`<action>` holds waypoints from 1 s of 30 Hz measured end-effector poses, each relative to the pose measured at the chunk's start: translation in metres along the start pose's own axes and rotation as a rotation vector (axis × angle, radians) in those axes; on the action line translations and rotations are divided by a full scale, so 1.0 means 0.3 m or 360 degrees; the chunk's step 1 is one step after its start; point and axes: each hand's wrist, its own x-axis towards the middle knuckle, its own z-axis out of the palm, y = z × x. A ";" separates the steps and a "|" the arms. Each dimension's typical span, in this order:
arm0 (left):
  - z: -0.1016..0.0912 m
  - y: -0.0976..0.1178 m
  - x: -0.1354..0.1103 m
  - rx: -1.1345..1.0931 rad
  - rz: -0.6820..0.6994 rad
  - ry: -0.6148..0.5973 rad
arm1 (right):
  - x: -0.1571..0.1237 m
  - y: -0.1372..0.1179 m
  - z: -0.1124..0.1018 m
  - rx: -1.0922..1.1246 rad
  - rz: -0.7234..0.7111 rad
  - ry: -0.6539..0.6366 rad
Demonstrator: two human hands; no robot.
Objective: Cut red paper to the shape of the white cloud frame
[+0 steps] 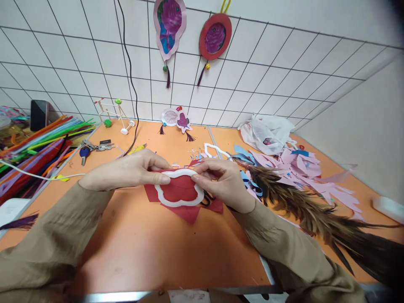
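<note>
A white wavy-edged frame (180, 203) lies against a piece of red paper (179, 187), held up a little in front of me. My left hand (139, 168) pinches the frame's upper left, thumb on the front and fingers behind. At its upper right, my right hand (222, 181) pinches the rim between thumb and fingers. More red paper (187, 213) with pointed corners shows below the frame. Black scissor handles (207, 198) stick out beside the right hand; the blades are hidden.
Paper scraps (299, 164), a white plastic bag (267, 132) and brown feathers (293, 200) lie at right. Pipe cleaners (47, 143), keys (94, 147) and a phone (39, 114) are at left. Another white frame cutout (217, 148) lies behind. Tasselled ornaments (215, 37) hang on the wall.
</note>
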 end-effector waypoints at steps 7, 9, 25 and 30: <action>-0.046 -0.050 0.003 -0.0529 0.0066 -0.0081 | 0.015 0.021 -0.017 0.0377 0.0264 0.0140; -0.028 -0.069 0.021 -0.0693 0.0075 -0.0001 | 0.020 0.031 -0.017 0.0403 0.0272 0.0176; 0.090 -0.108 0.104 -0.1282 -0.0040 0.0394 | 0.027 0.087 0.003 0.0343 0.0255 0.0416; 0.091 -0.107 0.099 -0.1108 -0.0067 0.0479 | 0.024 0.099 0.013 0.0315 0.0296 0.0403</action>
